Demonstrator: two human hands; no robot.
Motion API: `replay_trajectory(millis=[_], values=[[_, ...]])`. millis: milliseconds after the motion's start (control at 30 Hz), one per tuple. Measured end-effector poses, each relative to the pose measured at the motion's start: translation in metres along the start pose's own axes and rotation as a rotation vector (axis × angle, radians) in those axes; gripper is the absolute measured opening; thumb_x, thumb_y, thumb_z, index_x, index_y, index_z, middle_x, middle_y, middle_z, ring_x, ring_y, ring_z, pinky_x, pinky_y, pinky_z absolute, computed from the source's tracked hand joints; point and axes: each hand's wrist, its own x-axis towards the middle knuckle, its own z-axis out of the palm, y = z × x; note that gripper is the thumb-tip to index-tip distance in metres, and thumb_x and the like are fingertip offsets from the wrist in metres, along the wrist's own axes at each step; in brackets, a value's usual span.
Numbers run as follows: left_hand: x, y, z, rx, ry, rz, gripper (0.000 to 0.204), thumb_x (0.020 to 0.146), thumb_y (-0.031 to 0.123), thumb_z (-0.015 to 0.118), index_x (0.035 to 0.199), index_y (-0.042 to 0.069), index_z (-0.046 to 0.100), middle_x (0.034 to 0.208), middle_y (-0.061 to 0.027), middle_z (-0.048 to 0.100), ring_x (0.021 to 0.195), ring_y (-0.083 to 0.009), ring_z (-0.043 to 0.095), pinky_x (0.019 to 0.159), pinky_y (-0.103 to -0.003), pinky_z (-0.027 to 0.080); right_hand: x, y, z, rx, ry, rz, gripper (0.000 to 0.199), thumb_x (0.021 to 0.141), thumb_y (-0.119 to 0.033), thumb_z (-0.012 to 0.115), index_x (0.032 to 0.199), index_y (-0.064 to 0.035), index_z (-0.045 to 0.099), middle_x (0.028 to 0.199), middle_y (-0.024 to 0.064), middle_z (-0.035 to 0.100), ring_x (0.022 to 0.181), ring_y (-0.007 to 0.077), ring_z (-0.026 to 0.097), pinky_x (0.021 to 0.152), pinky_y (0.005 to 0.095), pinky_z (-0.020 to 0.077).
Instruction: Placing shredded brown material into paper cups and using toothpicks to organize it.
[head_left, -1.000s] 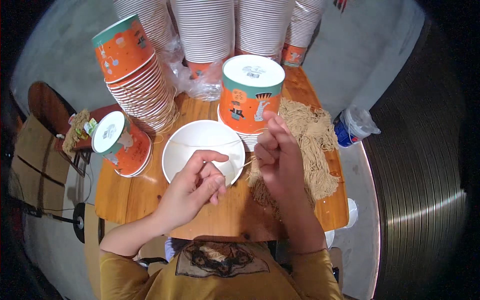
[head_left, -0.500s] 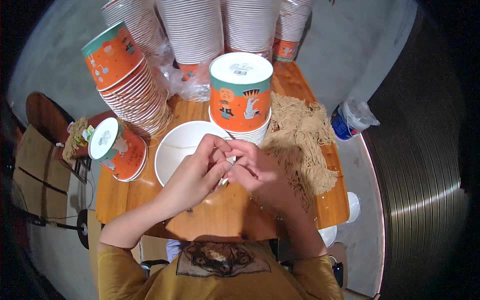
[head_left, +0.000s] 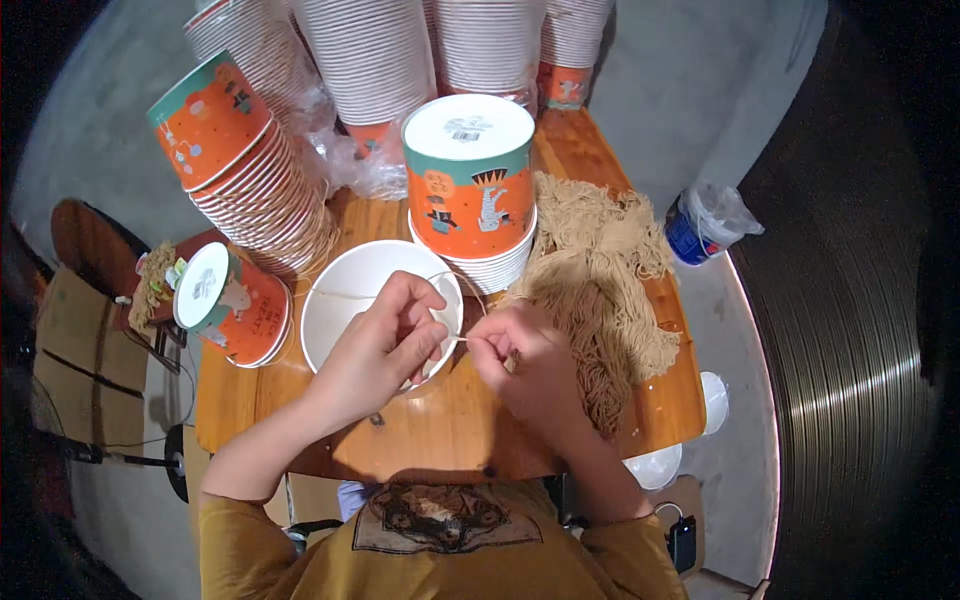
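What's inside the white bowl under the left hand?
In the white bowl, bare white wall shows on the left; a thin tan cord crosses the opening. The left hand covers much of the middle, so anything there can't be seen.

1. One second ago the right hand was raised in front of the upturned orange tub; now it is lower, at the near left edge of the tan yarn
2. Half a second ago it met the left hand at the right side of the white bowl; now a small gap parts them
3. A short stretch of pale string now shows in that gap
4. A thin loop now arcs beyond the fingers
5. The view has shifted, setting the tub further left in it
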Motion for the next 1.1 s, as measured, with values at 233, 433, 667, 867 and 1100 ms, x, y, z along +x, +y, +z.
replay_trajectory(millis=[233, 433, 667, 867, 1100], values=[[-0.015, -0.006, -0.001, 0.518, -0.024, 0.109, 0.039, 0.084, 0.02, 0.069, 0.113, 0.003, 0.049, 0.073, -0.006, 0.055, 0.065, -0.0169, 0.057, 0.062, -0.03, 0.048, -0.019, 0.008, 0.005, 0.065, 0.02, 0.122, 0.017, 0.074, -0.002, 0.067, 0.084, -0.0087, 0.057, 0.075, 0.007, 0.052, 0.06, 0.0215, 0.053, 0.054, 0.0343, 0.0456], [-0.018, 0.001, -0.008, 0.562, 0.033, 0.081, 0.041, 0.081, 0.009, 0.065, 0.12, 0.004, 0.055, 0.075, -0.0077, 0.057, 0.064, -0.0162, 0.057, 0.061, -0.03, 0.048, -0.02, 0.009, 0.017, 0.021, 0.055, 0.116, 0.017, 0.074, -0.001, 0.068, 0.085, -0.0085, 0.057, 0.075, 0.0085, 0.052, 0.061, 0.0238, 0.055, 0.054, 0.0353, 0.0463], [-0.022, 0.006, -0.02, 0.46, 0.066, 0.018, 0.042, 0.079, 0.004, 0.061, 0.121, 0.004, 0.055, 0.074, -0.002, 0.053, 0.063, -0.0091, 0.051, 0.059, -0.025, 0.045, -0.007, -0.004, 0.029, 0.023, 0.054, 0.035, 0.015, 0.075, 0.0, 0.066, 0.085, -0.0059, 0.057, 0.076, 0.0093, 0.052, 0.066, 0.0242, 0.057, 0.057, 0.0362, 0.0477], [-0.025, 0.008, -0.022, 0.446, 0.044, 0.02, 0.044, 0.079, 0.003, 0.06, 0.123, 0.004, 0.054, 0.076, -0.0017, 0.053, 0.064, -0.0085, 0.051, 0.06, -0.024, 0.045, 0.0, -0.004, 0.036, -0.021, 0.127, -0.072, 0.017, 0.072, 0.004, 0.066, 0.084, -0.0048, 0.057, 0.072, 0.0067, 0.052, 0.058, 0.0177, 0.055, 0.052, 0.0289, 0.0458], [-0.025, 0.005, -0.022, 0.421, 0.038, 0.022, 0.044, 0.079, 0.003, 0.06, 0.123, 0.004, 0.054, 0.076, -0.0015, 0.053, 0.065, -0.0089, 0.051, 0.061, -0.024, 0.045, 0.001, -0.003, 0.041, -0.018, 0.114, -0.088, 0.018, 0.071, 0.004, 0.065, 0.082, -0.004, 0.054, 0.073, 0.0087, 0.05, 0.063, 0.0229, 0.055, 0.056, 0.0336, 0.0467]])
